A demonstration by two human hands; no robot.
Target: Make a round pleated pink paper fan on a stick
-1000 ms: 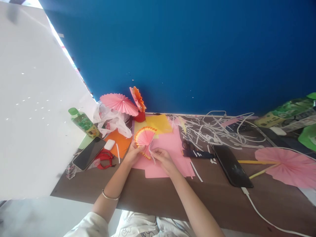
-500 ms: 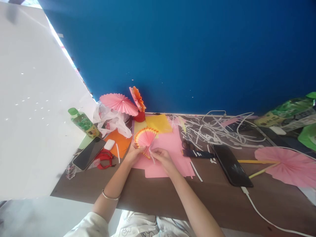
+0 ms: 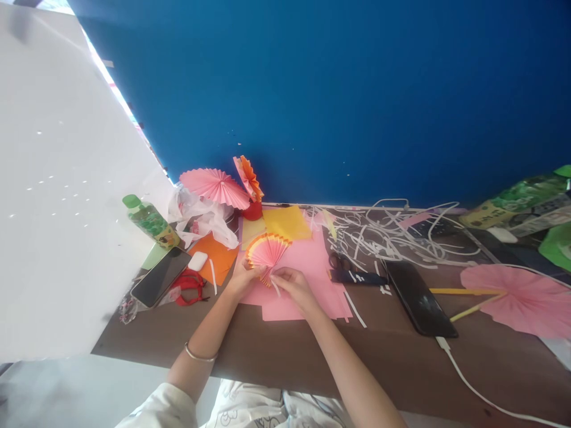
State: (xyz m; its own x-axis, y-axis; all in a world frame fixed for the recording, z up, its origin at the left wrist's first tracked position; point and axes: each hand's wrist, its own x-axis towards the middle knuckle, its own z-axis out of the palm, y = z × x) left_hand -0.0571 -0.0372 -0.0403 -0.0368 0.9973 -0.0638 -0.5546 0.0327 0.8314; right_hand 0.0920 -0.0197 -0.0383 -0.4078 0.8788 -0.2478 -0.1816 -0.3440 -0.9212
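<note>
A pleated paper fan [image 3: 269, 251], pink with yellow and orange edging, is held over the pink paper sheets [image 3: 307, 297]. My left hand [image 3: 243, 278] is closed on its left side near the gathered base. At the base's right, my right hand [image 3: 289, 280] pinches a thin white strip [image 3: 276, 288], whose end hangs down below the fingers. Whether the strip is stuck to the fan, I cannot tell. Yellow paper [image 3: 288, 223] lies just behind the fan, and orange paper [image 3: 218, 257] lies left of it.
A green-capped bottle [image 3: 154, 223], a phone [image 3: 161, 277] and a red cord [image 3: 191, 288] lie at left. Finished pleated fans [image 3: 216, 187] stand at the back. To the right are scissors [image 3: 339, 261], tangled white strips [image 3: 379, 238], a black phone [image 3: 419, 297] and a pink round fan [image 3: 521, 300].
The fan has turned a little to the right and spread slightly wider. Both hands have kept nearly the same place and grip.
</note>
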